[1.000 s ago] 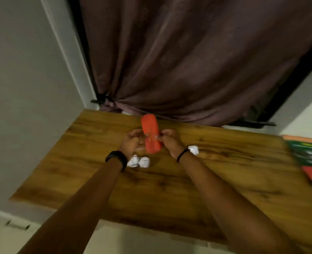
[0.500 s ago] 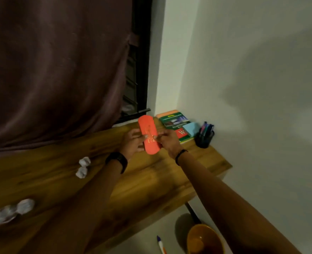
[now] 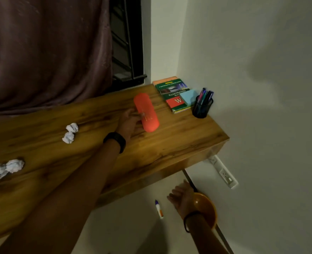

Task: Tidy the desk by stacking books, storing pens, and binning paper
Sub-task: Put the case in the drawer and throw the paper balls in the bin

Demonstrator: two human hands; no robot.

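Observation:
My left hand point(image 3: 131, 122) grips an orange pencil case point(image 3: 146, 112) just over the wooden desk point(image 3: 179, 143). My right hand point(image 3: 180, 196) hangs below the desk edge with fingers apart, holding nothing, above the orange bin point(image 3: 207, 209) on the floor. Stacked books point(image 3: 173, 94) with a blue sticky-note pad point(image 3: 188, 97) lie in the far right corner. Beside them stands a black pen holder point(image 3: 202, 107) with several pens. Crumpled paper balls point(image 3: 70, 132) lie mid-desk, and more crumpled paper point(image 3: 4, 169) sits at the left edge.
A marker pen point(image 3: 159, 209) lies on the floor left of the bin. A wall socket strip point(image 3: 224, 173) is fixed under the desk's right end. A dark curtain point(image 3: 47, 48) and window grille point(image 3: 125, 43) stand behind the desk. The wall is close on the right.
My right hand let go of the pencil case and dropped below the desk toward the bin. The left hand still holds the case. The view swung right.

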